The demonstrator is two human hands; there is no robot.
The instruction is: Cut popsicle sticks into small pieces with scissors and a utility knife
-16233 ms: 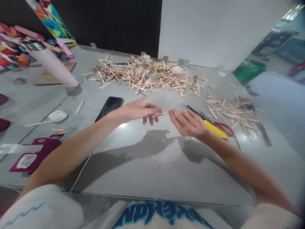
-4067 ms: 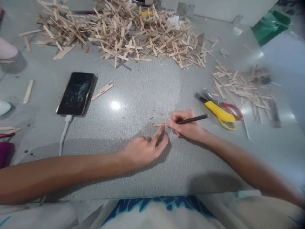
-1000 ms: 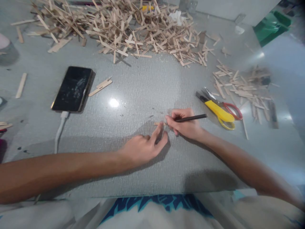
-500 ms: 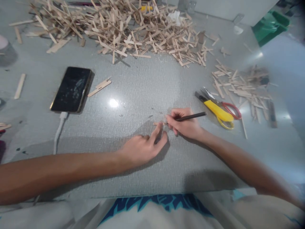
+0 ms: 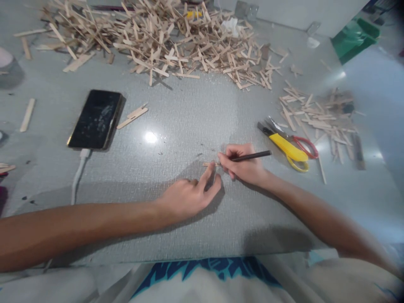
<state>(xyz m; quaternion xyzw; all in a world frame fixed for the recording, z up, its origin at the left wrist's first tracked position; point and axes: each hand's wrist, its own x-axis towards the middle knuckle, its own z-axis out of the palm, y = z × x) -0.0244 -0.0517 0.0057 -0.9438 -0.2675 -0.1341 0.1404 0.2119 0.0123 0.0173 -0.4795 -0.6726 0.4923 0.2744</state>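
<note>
On the grey tabletop [image 5: 176,155], a short piece of wooden craft stick [image 5: 205,164] lies under the index fingertip of my left hand [image 5: 189,195]. That finger is stretched out and presses it down, while the thumb stays apart just below. My right hand [image 5: 241,162] is closed around a slim black pencil [image 5: 254,155], its back end pointing right. The pencil's tip is hidden by the fingers, close to the stick's right end. Both hands nearly meet there. Right of them lie yellow-handled scissors [image 5: 288,147] and red-handled scissors [image 5: 306,147].
A heap of wooden sticks [image 5: 164,46] spreads along the back, with a smaller pile [image 5: 328,120] at right. A phone [image 5: 96,119] with a white cable [image 5: 77,176] lies at left, near some joined stick pieces [image 5: 134,116]. A green bin [image 5: 355,42] stands beyond the table.
The right hand and pencil have shifted very slightly left. My left hand stays on the stick, and the whole view has moved a little.
</note>
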